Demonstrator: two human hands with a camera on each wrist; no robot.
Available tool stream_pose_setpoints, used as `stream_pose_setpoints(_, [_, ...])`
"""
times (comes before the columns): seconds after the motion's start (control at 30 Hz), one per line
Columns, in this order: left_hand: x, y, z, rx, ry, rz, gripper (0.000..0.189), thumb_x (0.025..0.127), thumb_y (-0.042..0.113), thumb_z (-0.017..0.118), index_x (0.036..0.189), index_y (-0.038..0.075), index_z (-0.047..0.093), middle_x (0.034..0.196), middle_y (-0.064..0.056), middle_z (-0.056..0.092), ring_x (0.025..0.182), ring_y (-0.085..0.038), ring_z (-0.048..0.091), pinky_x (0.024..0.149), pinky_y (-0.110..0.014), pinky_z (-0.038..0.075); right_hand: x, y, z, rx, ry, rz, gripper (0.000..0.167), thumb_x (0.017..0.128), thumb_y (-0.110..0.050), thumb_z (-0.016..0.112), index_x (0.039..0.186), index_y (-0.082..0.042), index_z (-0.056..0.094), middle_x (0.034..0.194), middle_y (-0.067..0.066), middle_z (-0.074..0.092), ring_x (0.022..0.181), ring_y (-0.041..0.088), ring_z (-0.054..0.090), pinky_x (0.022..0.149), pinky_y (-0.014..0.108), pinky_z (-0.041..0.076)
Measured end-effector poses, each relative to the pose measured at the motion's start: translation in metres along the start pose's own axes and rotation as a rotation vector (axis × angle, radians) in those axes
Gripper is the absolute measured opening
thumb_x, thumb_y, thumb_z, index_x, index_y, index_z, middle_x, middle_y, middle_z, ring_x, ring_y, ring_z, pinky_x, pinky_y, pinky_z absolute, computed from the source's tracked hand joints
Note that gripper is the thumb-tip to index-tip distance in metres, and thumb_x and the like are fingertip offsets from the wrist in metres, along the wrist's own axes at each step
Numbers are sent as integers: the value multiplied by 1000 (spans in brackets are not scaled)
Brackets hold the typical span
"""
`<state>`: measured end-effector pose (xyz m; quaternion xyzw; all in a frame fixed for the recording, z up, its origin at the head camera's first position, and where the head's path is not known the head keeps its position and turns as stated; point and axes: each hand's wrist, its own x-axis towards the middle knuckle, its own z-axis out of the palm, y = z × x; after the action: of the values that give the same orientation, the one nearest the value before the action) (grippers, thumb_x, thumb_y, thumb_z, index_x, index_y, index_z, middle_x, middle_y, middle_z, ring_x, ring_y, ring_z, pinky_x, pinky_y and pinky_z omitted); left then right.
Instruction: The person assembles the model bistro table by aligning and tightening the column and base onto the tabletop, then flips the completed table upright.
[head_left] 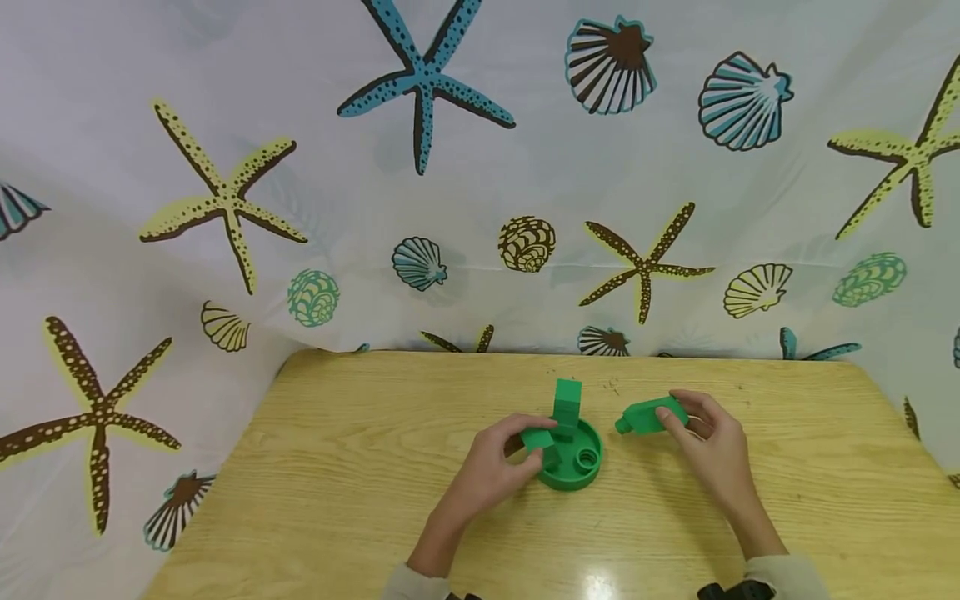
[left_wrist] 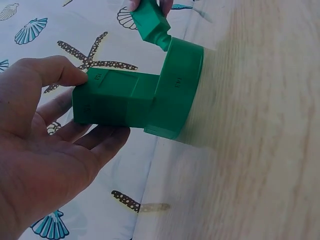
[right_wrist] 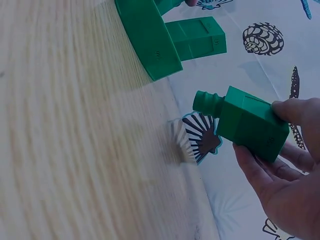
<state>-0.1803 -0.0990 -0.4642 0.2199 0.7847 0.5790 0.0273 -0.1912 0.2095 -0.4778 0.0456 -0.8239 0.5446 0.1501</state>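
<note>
A round green base (head_left: pixel 572 481) sits on the table with two green blocks standing up from it and a threaded round socket (head_left: pixel 587 458) at its near right. My left hand (head_left: pixel 495 467) grips the nearer left block (left_wrist: pixel 112 97) between thumb and fingers. The other upright block (head_left: pixel 567 402) rises at the back of the base. To the right, my right hand (head_left: pixel 712 437) holds a loose green block with a threaded neck (right_wrist: pixel 255 122), tilted on its side above the table. Its neck (right_wrist: pixel 207 103) points left toward the base, apart from it.
The wooden table (head_left: pixel 337 500) reaches out to both sides of the base. Behind it and at the sides hangs a white curtain (head_left: pixel 480 208) printed with starfish and shells, meeting the table's back edge.
</note>
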Motion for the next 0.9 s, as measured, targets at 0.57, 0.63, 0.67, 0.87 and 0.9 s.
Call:
stream_pose_setpoints(0.57, [-1,-10,6,-78,97,-17,40,98,14,73,135,3,64,134,-13,64,128,-28,61,105,-38,50,-12,-22,16,133,-21,-36,37,98,-16,73,131,-3,65,124,18,69,103,0,67,82,18,57])
stream_pose_setpoints(0.63, [-1,-11,7,-77,108,-14,40,98,14,73,134,2,64,135,-13,64,127,-28,61,105,-38,51,-13,-23,19,134,-22,-45,36,98,-15,74,130,-3,66,124,17,69,105,0,67,82,18,57])
stream_pose_setpoints(0.67, [-1,-12,7,-75,114,-12,39,97,15,74,134,2,65,135,-13,65,126,-28,62,104,-38,51,-13,-23,20,136,-24,-48,36,97,-15,74,130,-3,66,124,17,69,106,1,67,83,18,57])
stream_pose_setpoints(0.87, [0,-12,9,-69,136,-7,39,97,14,75,133,2,66,132,-12,67,124,-27,64,102,-36,52,-15,-20,24,131,-39,-66,35,97,-15,74,130,-4,67,124,13,70,108,2,67,84,21,58])
stream_pose_setpoints(0.9, [-1,-12,10,-68,137,-7,39,97,14,75,133,2,66,132,-12,67,124,-27,64,102,-36,52,-15,-20,25,135,-43,-68,35,97,-15,74,130,-4,67,124,12,70,108,2,67,84,21,58])
